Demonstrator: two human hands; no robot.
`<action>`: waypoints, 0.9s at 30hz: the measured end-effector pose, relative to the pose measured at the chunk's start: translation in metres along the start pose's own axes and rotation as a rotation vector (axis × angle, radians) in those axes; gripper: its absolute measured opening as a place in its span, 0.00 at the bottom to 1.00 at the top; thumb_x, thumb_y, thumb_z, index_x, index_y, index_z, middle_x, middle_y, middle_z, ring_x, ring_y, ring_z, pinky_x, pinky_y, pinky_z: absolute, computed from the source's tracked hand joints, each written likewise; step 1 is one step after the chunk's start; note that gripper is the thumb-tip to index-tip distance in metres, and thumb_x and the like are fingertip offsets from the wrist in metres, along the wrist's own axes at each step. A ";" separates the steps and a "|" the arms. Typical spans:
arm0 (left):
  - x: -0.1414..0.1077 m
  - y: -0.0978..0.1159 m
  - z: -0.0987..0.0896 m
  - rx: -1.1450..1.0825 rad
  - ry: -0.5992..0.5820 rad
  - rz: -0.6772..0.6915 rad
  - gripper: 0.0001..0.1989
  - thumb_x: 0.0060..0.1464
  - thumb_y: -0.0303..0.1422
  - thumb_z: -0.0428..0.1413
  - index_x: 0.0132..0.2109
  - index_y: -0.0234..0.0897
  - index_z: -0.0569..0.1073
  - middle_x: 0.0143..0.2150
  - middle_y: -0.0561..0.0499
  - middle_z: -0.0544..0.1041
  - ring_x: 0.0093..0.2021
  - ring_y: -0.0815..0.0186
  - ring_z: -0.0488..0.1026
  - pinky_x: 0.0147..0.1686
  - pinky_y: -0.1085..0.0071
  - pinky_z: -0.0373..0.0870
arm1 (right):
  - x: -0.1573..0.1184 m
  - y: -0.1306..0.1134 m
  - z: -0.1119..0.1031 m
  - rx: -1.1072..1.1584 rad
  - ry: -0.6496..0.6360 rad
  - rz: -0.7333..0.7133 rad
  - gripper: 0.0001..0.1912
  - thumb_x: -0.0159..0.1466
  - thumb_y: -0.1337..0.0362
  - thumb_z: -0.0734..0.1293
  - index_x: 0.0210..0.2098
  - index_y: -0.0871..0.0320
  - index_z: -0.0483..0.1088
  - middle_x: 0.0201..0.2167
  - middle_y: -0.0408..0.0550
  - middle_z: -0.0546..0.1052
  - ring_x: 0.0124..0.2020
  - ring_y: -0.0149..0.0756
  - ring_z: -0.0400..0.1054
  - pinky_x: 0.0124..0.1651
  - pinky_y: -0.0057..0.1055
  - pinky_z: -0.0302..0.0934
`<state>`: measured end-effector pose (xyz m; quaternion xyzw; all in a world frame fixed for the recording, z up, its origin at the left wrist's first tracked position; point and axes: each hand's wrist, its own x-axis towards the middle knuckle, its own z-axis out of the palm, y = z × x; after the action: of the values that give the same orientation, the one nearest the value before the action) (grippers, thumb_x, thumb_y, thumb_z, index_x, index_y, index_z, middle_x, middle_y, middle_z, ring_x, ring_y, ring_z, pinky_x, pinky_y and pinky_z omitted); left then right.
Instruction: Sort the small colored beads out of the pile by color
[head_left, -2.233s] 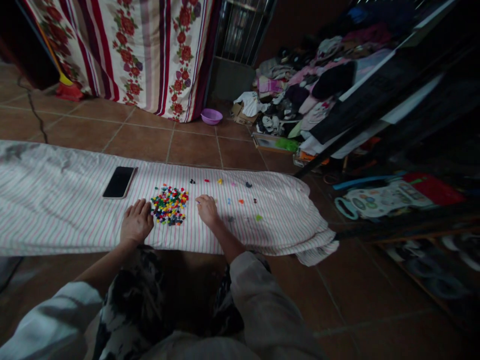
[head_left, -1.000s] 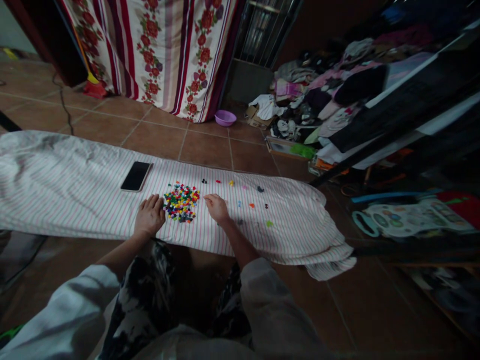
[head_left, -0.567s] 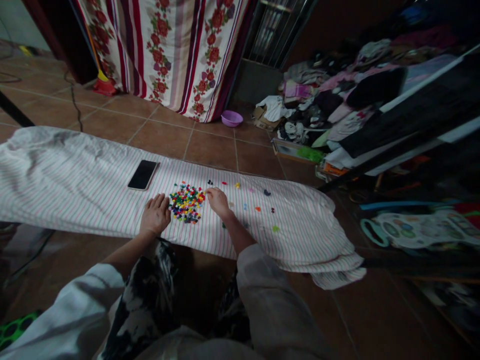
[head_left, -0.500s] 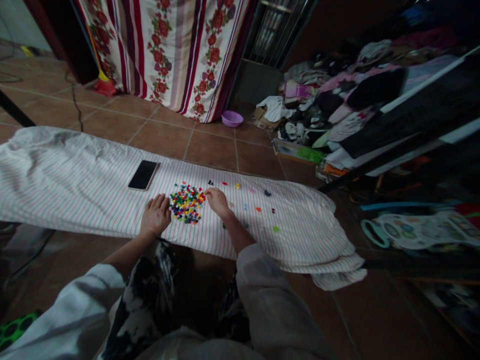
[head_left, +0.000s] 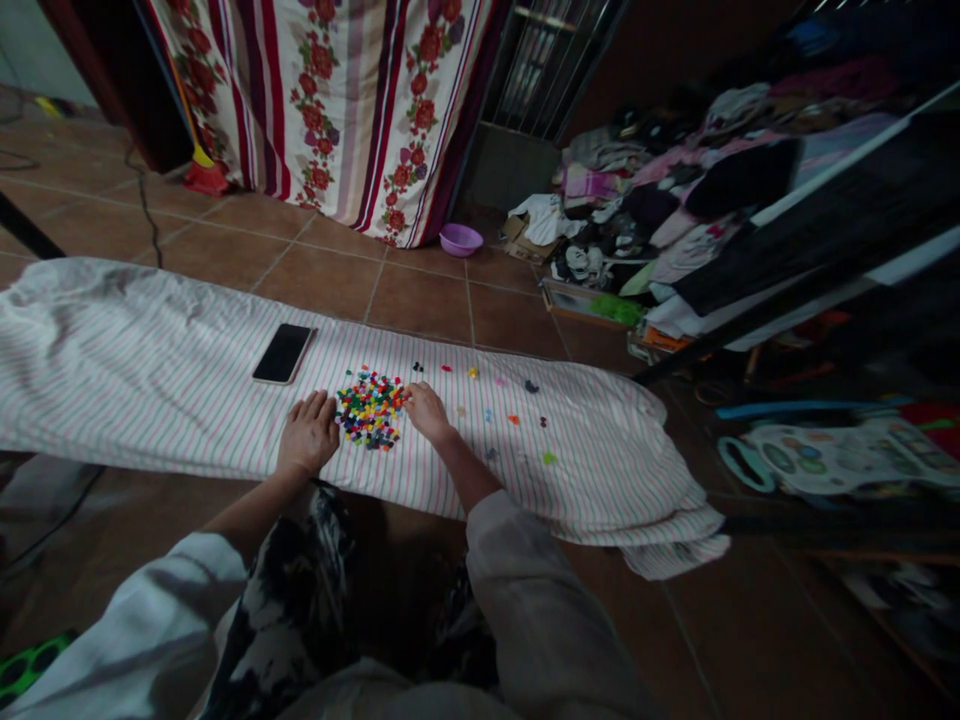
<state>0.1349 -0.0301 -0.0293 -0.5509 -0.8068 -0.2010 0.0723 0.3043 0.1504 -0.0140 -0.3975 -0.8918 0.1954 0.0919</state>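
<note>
A pile of tiny multicoloured pieces point(head_left: 369, 408), too small to name, lies on a striped cloth point(head_left: 187, 350). My left hand point(head_left: 309, 432) rests palm down at the pile's left edge, fingers extended. At the right edge of the pile is my right hand point(head_left: 426, 410), its thumb and fingertips pinched together; whatever is between them is hidden. Small groups sorted by colour sit to the right, among them yellow pieces point(head_left: 472, 373), orange pieces point(head_left: 513, 420), dark grey-blue pieces point(head_left: 531, 386) and lime green pieces point(head_left: 549, 458).
A phone point(head_left: 283, 353) lies on the cloth, left of the pile. Beyond, on the tiled floor, are a purple basin point(head_left: 460, 239) and a red broom head point(head_left: 205, 178) near a floral curtain point(head_left: 352, 110). Heaped clothes point(head_left: 660, 190) fill the back right.
My right hand has shifted slightly nearer to me along the pile's right edge, still pinched. The left hand stays in place; the whole view has moved a little.
</note>
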 end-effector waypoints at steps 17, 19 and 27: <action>-0.001 -0.004 0.005 0.104 0.029 0.053 0.21 0.58 0.31 0.45 0.56 0.30 0.70 0.61 0.37 0.69 0.63 0.52 0.64 0.61 0.56 0.58 | 0.027 0.033 -0.030 0.041 0.153 0.027 0.14 0.64 0.69 0.60 0.45 0.57 0.75 0.41 0.49 0.75 0.43 0.34 0.68 0.48 0.28 0.60; -0.001 -0.004 0.006 0.108 0.043 0.057 0.21 0.58 0.31 0.45 0.56 0.30 0.70 0.61 0.37 0.70 0.62 0.52 0.65 0.61 0.56 0.58 | 0.034 0.042 -0.035 0.026 0.190 0.087 0.15 0.64 0.70 0.60 0.44 0.56 0.75 0.42 0.49 0.75 0.44 0.34 0.68 0.49 0.28 0.60; -0.001 -0.005 0.008 0.108 0.054 0.067 0.21 0.57 0.31 0.46 0.56 0.30 0.70 0.61 0.37 0.70 0.63 0.52 0.64 0.61 0.55 0.58 | 0.052 0.072 -0.043 -0.071 0.195 0.235 0.15 0.64 0.72 0.60 0.43 0.56 0.76 0.44 0.49 0.76 0.46 0.34 0.69 0.51 0.27 0.58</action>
<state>0.1318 -0.0294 -0.0381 -0.5672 -0.7954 -0.1692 0.1303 0.3320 0.2448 -0.0054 -0.5194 -0.8323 0.1337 0.1403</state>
